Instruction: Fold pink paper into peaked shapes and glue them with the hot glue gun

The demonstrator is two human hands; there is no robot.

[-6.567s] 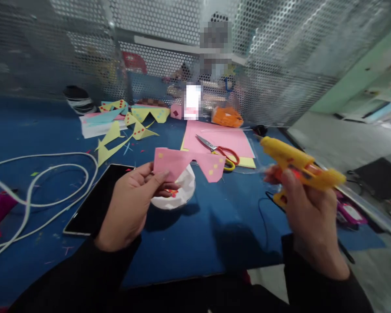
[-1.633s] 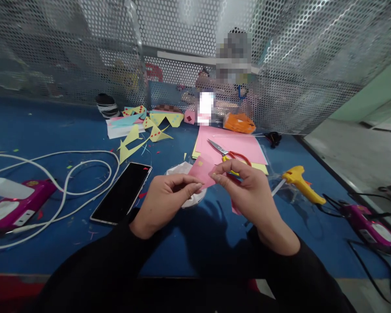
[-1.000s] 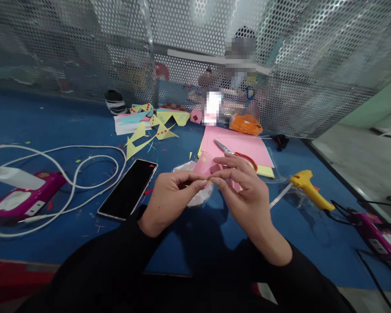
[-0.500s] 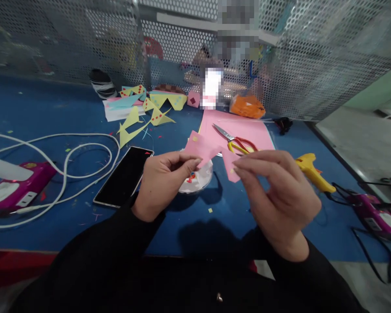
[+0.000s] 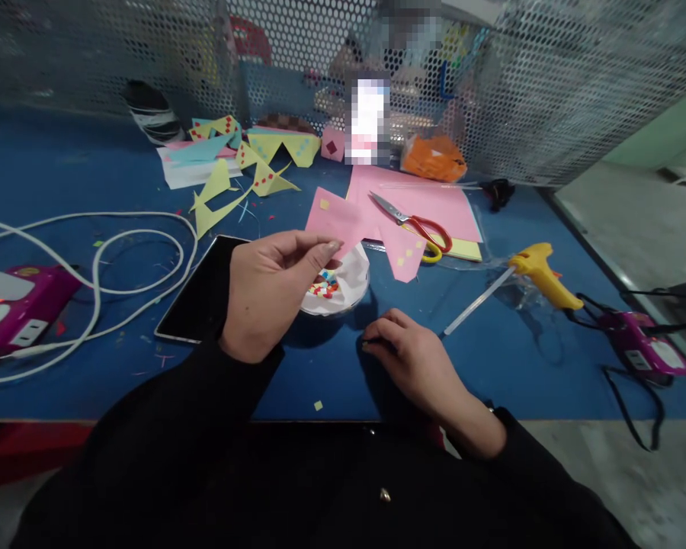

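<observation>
Pinching the pink paper cut-out (image 5: 343, 217) at its lower edge, thumb against fingers, the person's left hand (image 5: 271, 293) holds it raised, one yellow-squared end reaching rightward from the grip. Low over the table, the right hand (image 5: 417, 362) has thumb and fingertips close together; whether they hold anything cannot be told. A white-lined bowl (image 5: 357, 278), partly behind the left hand, contains small coloured pieces (image 5: 327, 286). Scissors (image 5: 420, 229) lie on pink sheets (image 5: 454, 210) on the blue table (image 5: 331, 374), before a perforated metal panel (image 5: 514, 99).

Craft workspace: scissors (image 5: 400, 218), glue gun (image 5: 543, 277)
</observation>
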